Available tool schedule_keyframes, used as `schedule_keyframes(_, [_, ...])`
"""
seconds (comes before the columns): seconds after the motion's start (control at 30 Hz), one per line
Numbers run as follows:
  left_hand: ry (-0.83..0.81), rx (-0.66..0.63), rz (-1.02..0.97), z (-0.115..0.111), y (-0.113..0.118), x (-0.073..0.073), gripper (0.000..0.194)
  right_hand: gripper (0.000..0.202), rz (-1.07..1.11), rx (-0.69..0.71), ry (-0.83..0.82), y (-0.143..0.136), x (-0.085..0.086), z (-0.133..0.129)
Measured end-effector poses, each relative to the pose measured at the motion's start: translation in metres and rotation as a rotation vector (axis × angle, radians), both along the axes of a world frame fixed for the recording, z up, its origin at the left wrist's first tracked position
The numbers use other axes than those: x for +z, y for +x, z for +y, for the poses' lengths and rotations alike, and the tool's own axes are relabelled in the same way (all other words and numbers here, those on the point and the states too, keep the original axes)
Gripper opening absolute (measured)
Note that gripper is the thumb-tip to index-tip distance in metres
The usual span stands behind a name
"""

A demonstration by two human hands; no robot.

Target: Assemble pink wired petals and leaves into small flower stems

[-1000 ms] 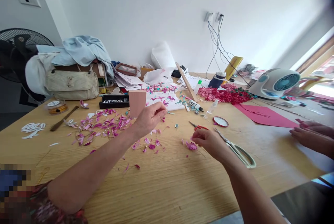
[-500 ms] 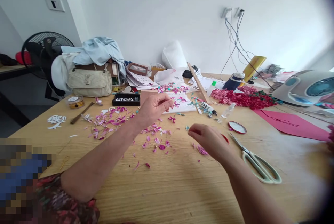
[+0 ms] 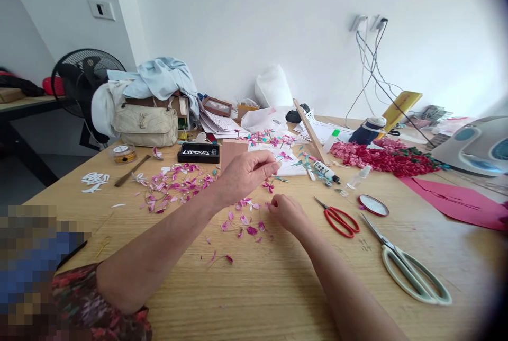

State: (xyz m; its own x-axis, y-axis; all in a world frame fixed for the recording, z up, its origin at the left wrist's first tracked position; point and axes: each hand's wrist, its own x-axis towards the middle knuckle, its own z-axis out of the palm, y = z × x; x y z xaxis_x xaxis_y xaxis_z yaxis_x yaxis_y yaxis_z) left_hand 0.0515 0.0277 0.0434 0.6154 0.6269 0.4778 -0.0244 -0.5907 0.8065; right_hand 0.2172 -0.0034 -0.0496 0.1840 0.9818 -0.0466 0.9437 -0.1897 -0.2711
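Observation:
My left hand [image 3: 254, 169] is raised over the middle of the table, thumb and fingers pinched together. Just at its fingertips shows a small pink flower [image 3: 284, 156], which seems held there. Lower and to the right, my right hand [image 3: 286, 210] is closed near the tabletop, beside loose pink petals [image 3: 251, 230]; whatever its fingers hold is hidden. Between and beyond the hands lies another pink flower [image 3: 268, 187]. Several finished-looking pink flowers [image 3: 260, 138] stand on white paper [image 3: 291, 167] behind.
Right of my right hand lie red-handled scissors [image 3: 342, 222], larger pale-green scissors [image 3: 413, 269] and a round red-rimmed lid [image 3: 373, 205]. A glue tube [image 3: 324, 170] and spray bottle [image 3: 359, 177] are farther back. A black tray [image 3: 198, 153] and wooden stick [image 3: 133, 171] lie left.
My right hand has moved left toward the petals, uncovering the red-handled scissors. My left hand has moved slightly right, still pinched. The view has shifted a little.

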Motion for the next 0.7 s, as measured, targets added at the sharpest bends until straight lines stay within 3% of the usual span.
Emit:
schedule_keyframes(0.13, [-0.092, -0.021, 0.02, 0.007, 0.001, -0.006, 0.025, 0.023, 0.123, 0.007, 0.1, 0.007, 0.017, -0.009])
schedule_keyframes(0.3, [-0.134, -0.043, 0.16, 0.014, 0.011, -0.031, 0.017, 0.028, 0.656, 0.081, 0.276, 0.0, 0.029, -0.021])
schedule_keyframes(0.4, [-0.091, -0.054, 0.221, 0.014, 0.017, -0.042, 0.011, 0.029, 0.781, 0.12, 0.328, -0.005, 0.03, -0.024])
schedule_keyframes(0.53, [-0.001, 0.015, 0.159, 0.013, 0.021, -0.044, 0.012, 0.028, 0.827, 0.141, 0.394, -0.009, 0.031, -0.026])
schedule_keyframes(0.7, [-0.208, 0.008, -0.046, 0.009, 0.024, -0.041, 0.016, 0.028, 1.036, 0.144, 0.498, -0.014, 0.032, -0.03])
